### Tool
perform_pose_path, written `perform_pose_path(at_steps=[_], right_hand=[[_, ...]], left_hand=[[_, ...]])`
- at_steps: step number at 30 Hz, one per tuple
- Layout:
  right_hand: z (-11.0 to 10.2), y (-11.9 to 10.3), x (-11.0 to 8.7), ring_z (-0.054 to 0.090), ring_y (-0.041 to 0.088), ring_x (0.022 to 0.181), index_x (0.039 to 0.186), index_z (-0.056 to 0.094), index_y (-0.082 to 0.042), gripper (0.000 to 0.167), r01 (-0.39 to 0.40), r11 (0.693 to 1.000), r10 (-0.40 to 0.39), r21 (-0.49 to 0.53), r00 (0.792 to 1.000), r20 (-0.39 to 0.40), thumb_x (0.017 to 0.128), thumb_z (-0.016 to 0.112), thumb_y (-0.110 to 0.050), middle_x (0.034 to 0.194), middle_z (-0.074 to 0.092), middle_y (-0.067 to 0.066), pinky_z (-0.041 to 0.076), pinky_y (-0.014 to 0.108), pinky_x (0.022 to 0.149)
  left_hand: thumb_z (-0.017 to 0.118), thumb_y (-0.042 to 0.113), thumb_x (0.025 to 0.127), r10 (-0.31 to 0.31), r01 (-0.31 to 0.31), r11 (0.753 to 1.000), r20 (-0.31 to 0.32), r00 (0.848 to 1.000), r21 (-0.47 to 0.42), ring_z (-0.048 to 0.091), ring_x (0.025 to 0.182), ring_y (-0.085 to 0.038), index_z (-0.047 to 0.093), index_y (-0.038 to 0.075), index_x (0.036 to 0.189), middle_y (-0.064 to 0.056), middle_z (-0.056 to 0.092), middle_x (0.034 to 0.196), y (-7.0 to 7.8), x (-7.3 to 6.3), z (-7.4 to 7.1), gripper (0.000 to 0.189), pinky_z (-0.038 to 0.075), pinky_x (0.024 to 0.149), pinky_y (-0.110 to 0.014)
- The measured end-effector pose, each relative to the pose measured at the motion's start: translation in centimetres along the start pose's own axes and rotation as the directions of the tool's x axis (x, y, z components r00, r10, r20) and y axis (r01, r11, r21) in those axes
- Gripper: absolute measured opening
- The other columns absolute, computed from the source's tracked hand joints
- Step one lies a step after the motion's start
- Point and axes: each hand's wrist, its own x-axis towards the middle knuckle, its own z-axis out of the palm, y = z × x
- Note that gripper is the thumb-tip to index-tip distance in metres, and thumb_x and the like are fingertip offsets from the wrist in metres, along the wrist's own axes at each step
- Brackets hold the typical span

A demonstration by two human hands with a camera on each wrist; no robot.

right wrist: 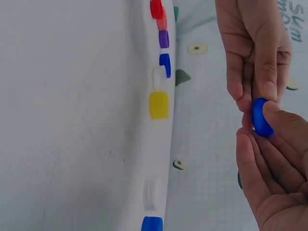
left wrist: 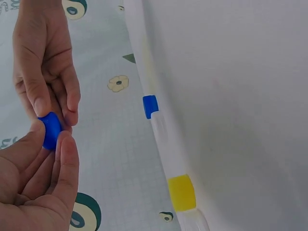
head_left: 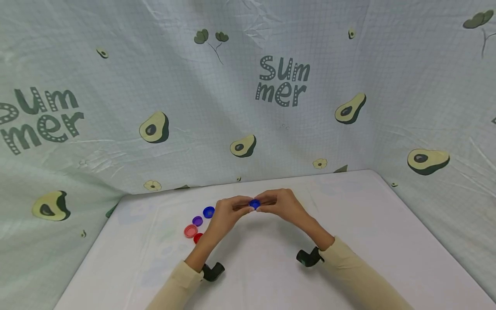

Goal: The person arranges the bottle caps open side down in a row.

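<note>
Sleeves [head_left: 176,282] lead to fingers [head_left: 268,208] pinching a blue cap [head_left: 254,204].

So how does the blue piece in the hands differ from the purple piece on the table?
Colour: the held blue piece is bright blue, while the purple piece is violet. Support: the left hand and right hand pinch the held blue piece above the table; the purple piece rests on it, untouched. Place: in the head view, the held blue piece is right of the purple piece. Both look small and round.
</note>
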Motion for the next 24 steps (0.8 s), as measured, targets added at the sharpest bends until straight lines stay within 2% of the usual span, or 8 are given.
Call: perform_pose_path(at_steps=[5,9,14,19,22,24], right_hand=[[-0.3,0.5,-0.4,0.074,0.017,0.098,0.123,0.072,-0.006,0.035,0.035,0.999,-0.035,0.007,0.998,-0.057,0.090,0.078,-0.017,0.110,0.076,0.006,0.060,0.028,0.085],[-0.3,0.8,-0.7,0.074,0.021,0.099,0.124,0.071,-0.003,0.036,0.085,0.996,-0.088,-0.028,0.991,-0.100,0.090,0.078,-0.013,0.115,0.074,0.009,0.059,0.026,0.085],[-0.4,1.0,-0.9,0.074,0.024,0.098,0.118,0.073,-0.003,0.032,0.170,0.984,-0.178,-0.055,0.963,-0.201,0.087,0.078,-0.002,0.113,0.074,0.010,0.059,0.026,0.084],[-0.7,1.3,-1.1,0.074,0.018,0.098,0.112,0.075,-0.006,0.027,0.234,0.972,-0.233,-0.030,0.940,-0.249,0.086,0.078,0.001,0.109,0.075,0.005,0.059,0.024,0.084],[-0.9,1.5,-1.3,0.074,0.015,0.096,0.110,0.076,-0.008,0.025,0.245,0.969,-0.246,-0.036,0.931,-0.271,0.086,0.078,-0.001,0.107,0.076,0.002,0.059,0.024,0.083],[-1.1,1.5,-1.4,0.074,0.014,0.095,0.109,0.077,-0.010,0.022,0.244,0.969,-0.247,-0.048,0.927,-0.281,0.087,0.078,-0.004,0.105,0.076,0.000,0.059,0.023,0.082]], left_hand=[[0.073,0.011,0.094,0.024,-0.024,1.000,-0.004,1.000,0.002,0.074,0.100,-0.025,0.073,0.001,0.120,-0.013,0.076,0.110,0.4,0.7,0.6,0.028,0.059,0.086,-0.029],[0.074,0.011,0.093,0.007,-0.006,1.000,-0.028,1.000,0.004,0.075,0.097,-0.023,0.074,0.002,0.118,-0.011,0.076,0.108,0.6,1.1,0.9,0.026,0.060,0.085,-0.028],[0.074,0.015,0.094,0.008,-0.008,1.000,-0.050,0.999,0.000,0.075,0.093,-0.021,0.075,0.004,0.116,-0.009,0.077,0.105,0.9,1.6,1.3,0.025,0.060,0.084,-0.028],[0.072,0.018,0.096,0.001,-0.004,0.999,-0.050,0.999,-0.043,0.075,0.091,-0.024,0.074,0.004,0.115,-0.010,0.077,0.102,0.9,1.8,1.8,0.024,0.061,0.083,-0.030],[0.071,0.020,0.097,0.030,-0.033,0.999,-0.064,0.997,-0.036,0.074,0.095,-0.023,0.073,0.005,0.116,-0.009,0.076,0.105,0.9,1.9,2.1,0.024,0.060,0.086,-0.029],[0.070,0.019,0.098,0.072,-0.074,0.997,-0.081,0.994,-0.021,0.073,0.098,-0.020,0.072,0.005,0.117,-0.007,0.075,0.108,1.0,2.0,2.3,0.024,0.059,0.087,-0.028]])
